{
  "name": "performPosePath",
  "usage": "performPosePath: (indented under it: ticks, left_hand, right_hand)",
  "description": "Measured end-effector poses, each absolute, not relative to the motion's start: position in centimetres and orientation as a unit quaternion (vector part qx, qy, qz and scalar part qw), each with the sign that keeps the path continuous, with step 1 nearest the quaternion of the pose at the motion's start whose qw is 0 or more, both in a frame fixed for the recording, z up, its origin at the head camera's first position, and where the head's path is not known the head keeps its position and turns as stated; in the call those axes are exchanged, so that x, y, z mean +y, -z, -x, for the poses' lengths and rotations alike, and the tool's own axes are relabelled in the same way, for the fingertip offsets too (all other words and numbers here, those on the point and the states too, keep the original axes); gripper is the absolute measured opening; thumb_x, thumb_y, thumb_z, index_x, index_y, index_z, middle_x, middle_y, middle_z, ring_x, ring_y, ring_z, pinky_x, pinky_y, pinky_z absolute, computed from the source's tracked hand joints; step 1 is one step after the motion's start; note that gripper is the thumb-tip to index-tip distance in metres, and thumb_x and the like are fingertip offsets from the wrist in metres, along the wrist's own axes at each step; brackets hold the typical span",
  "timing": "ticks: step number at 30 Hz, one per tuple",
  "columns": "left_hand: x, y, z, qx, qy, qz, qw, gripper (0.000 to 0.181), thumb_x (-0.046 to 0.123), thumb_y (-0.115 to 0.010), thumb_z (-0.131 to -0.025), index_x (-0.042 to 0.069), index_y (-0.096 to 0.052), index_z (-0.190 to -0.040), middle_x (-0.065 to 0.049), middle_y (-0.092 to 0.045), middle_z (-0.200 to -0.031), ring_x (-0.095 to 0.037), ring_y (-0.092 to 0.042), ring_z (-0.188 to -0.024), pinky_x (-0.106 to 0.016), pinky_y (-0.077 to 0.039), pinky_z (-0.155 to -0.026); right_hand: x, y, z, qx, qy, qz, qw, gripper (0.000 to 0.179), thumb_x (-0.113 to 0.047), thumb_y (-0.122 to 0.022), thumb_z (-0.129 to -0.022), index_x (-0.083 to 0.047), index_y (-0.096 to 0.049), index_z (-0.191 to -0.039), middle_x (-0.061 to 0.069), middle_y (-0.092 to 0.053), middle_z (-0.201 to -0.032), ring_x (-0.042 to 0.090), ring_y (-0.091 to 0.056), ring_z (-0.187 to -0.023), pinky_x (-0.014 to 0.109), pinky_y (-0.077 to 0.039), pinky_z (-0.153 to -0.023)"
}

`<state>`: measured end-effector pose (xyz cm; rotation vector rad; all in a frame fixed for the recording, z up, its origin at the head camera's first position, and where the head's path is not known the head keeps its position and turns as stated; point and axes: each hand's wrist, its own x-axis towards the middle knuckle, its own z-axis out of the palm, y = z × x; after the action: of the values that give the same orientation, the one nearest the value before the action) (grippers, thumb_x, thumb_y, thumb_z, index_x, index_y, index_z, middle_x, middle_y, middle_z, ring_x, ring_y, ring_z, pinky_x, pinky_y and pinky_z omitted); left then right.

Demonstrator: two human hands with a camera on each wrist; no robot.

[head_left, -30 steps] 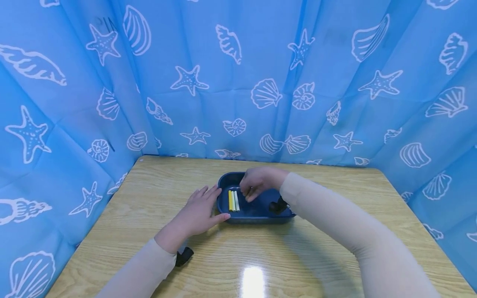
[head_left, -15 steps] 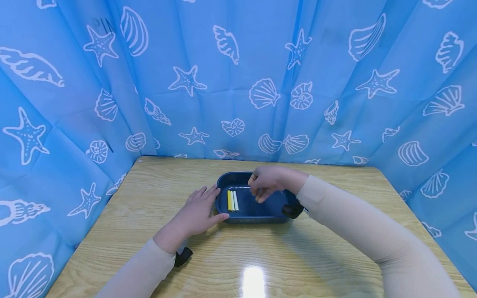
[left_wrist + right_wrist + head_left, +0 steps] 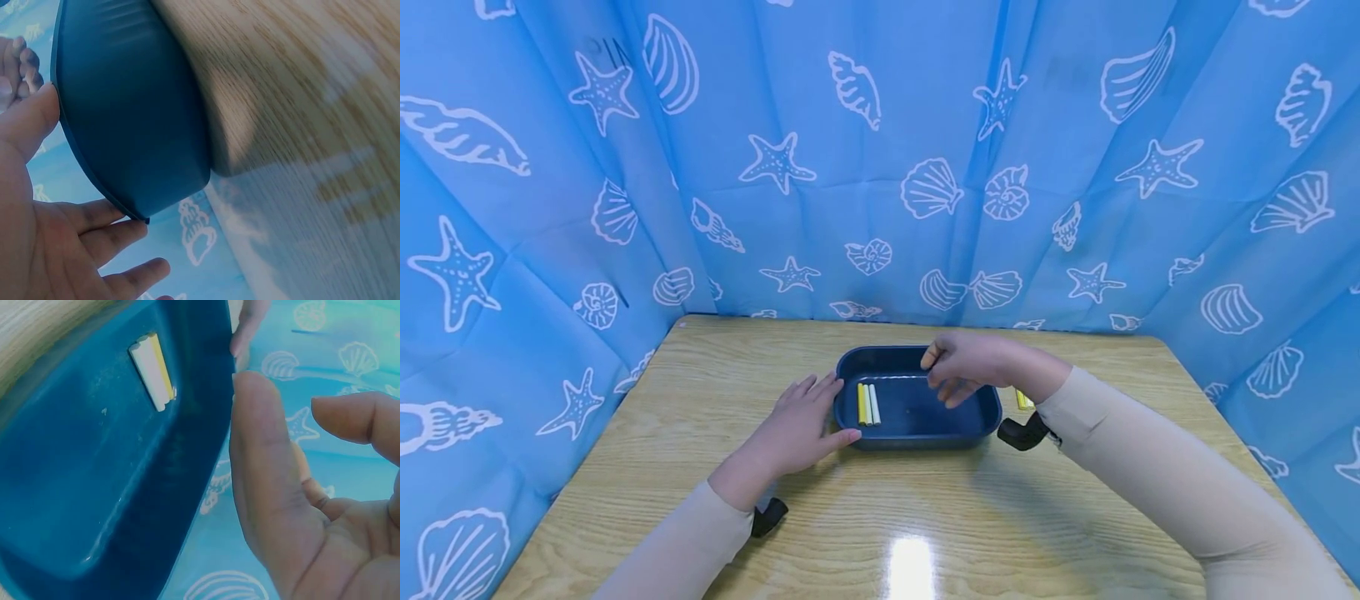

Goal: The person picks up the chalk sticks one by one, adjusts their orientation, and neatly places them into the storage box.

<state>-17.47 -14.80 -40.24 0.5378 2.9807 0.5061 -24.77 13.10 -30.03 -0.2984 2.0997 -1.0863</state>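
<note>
A dark blue tray (image 3: 925,417) stands on the table, its outer wall (image 3: 131,106) filling much of the left wrist view. At its left end my left hand (image 3: 797,429) touches the rim, thumb on the near side and fingers fairly straight. Inside lie a yellow chalk stick (image 3: 862,405) and two white chalk sticks (image 3: 148,375), side by side. Above the tray's right part hovers my right hand (image 3: 973,367). In the right wrist view its thumb and index finger are apart, with nothing between them.
More yellow sticks (image 3: 1024,400) lie on the wooden table (image 3: 820,517) right of the tray, partly hidden behind the right wrist. A blue curtain (image 3: 865,208) with shells and starfish surrounds the table's back and sides. Small crumbs dot the tray's floor.
My right hand has moved right and away from the chalk in the tray, and its fingers have loosened. Sticks right of the tray have come into view. The left hand stays at the rim.
</note>
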Motion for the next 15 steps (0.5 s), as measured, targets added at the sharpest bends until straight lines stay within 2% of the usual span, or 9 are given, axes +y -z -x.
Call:
performPosePath:
  ticks: [9, 15]
  left_hand:
    - [-14.8, 40.4, 17.5, 0.970, -0.162, -0.176, 0.032, 0.089, 0.061, -0.060, -0.093, 0.004, -0.033, -0.156, -0.016, -0.028, -0.162, -0.042, -0.021, -0.149, -0.059, -0.015, -0.120]
    - [-14.8, 40.5, 17.6, 0.971, -0.160, -0.176, 0.032, 0.089, 0.061, -0.060, -0.093, 0.005, -0.033, -0.156, -0.016, -0.027, -0.162, -0.042, -0.021, -0.149, -0.059, -0.015, -0.120]
  right_hand:
    - [16.1, 29.6, 23.6, 0.823, 0.432, 0.143, 0.339, 0.036, -0.007, -0.050, -0.100, 0.010, -0.041, -0.131, 0.023, -0.056, -0.117, 0.028, -0.063, -0.090, 0.044, -0.060, -0.081]
    - [17.9, 29.7, 23.1, 0.838, 0.425, 0.146, 0.311, 0.033, -0.008, -0.052, -0.100, 0.009, -0.046, -0.128, 0.020, -0.056, -0.112, 0.031, -0.062, -0.090, 0.044, -0.060, -0.079]
